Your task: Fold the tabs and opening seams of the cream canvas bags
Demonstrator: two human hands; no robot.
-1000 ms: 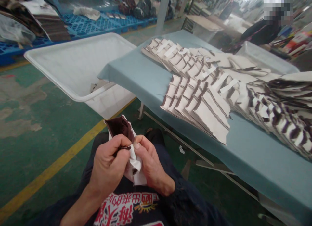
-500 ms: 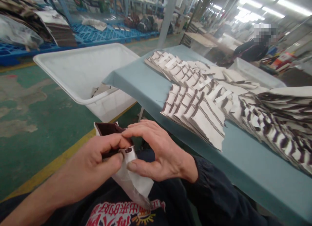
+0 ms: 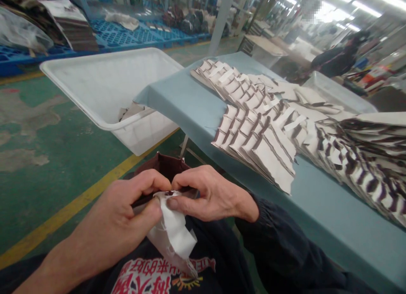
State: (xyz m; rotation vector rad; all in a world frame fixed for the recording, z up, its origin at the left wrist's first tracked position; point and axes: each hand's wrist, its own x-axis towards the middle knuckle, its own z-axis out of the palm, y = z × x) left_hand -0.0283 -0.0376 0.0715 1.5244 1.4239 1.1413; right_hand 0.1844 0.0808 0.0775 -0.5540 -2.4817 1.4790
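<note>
Above my lap I hold a fabric piece (image 3: 173, 239), white on the near side and dark brown where its far part stands open. My left hand (image 3: 127, 209) pinches its upper edge between thumb and fingers. Right beside it, my right hand (image 3: 209, 192) grips the same edge, thumb on the white side and fingers over the brown side. A small dark brown spot shows at the edge between my thumbs. White cloth hangs loosely below, with frayed threads. The part inside my fingers is hidden.
Several overlapping white pieces with brown edges (image 3: 253, 146) lie on the blue-covered table (image 3: 171, 99) to the right. A white plastic bin (image 3: 142, 135) with some pieces inside stands ahead. Blue pallets (image 3: 123, 38) carry stacks behind. A person (image 3: 336, 59) is at the far right.
My right hand has closed in on the fabric edge and now pinches it beside my left. The brown part has swung right and opened wider.
</note>
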